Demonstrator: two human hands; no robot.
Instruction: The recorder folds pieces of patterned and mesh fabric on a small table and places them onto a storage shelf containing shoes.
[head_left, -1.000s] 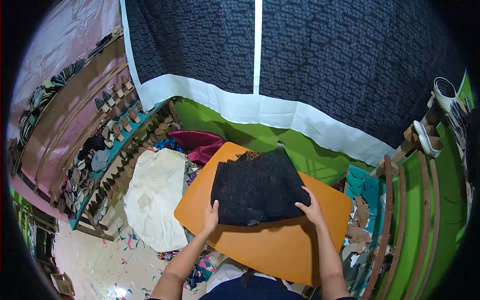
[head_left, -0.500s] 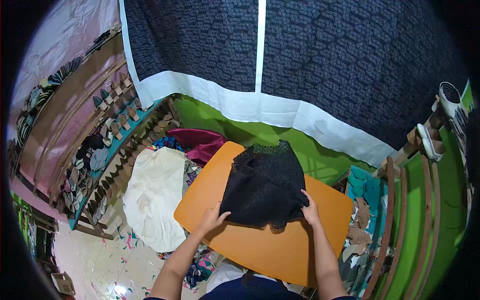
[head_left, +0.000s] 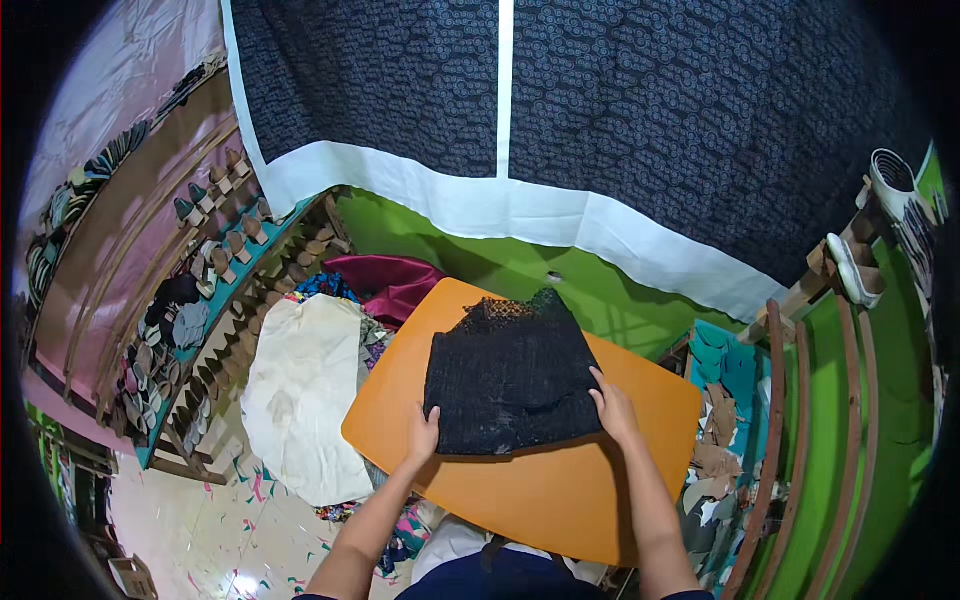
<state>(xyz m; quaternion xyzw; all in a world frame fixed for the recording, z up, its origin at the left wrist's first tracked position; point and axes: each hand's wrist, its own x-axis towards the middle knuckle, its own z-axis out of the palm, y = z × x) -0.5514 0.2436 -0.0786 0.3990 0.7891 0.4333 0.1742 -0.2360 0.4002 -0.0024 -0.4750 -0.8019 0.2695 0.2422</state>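
A black, lacy-edged cloth (head_left: 512,380) lies on an orange tabletop (head_left: 520,500), its near edge fairly straight and its open lacework along the far edge. It looks folded, though I cannot tell what kind of garment it is. My left hand (head_left: 424,436) grips its near left corner, thumb pointing away from me. At the near right corner, my right hand (head_left: 614,408) closes on the cloth's side, with some fingertips hidden against the dark fabric.
Left of the table sits a cream cloth heap (head_left: 305,400), with maroon satin (head_left: 385,290) behind it. Wooden racks of shoe forms (head_left: 210,260) line the left. A teal bin of scraps (head_left: 718,410) stands right, beside wooden rails (head_left: 775,430). A dark curtain (head_left: 640,110) hangs ahead.
The cloth's ragged near edge has become straight, and the cloth looks flatter and wider. My left hand has shifted slightly left, and my right hand slightly left and away from me.
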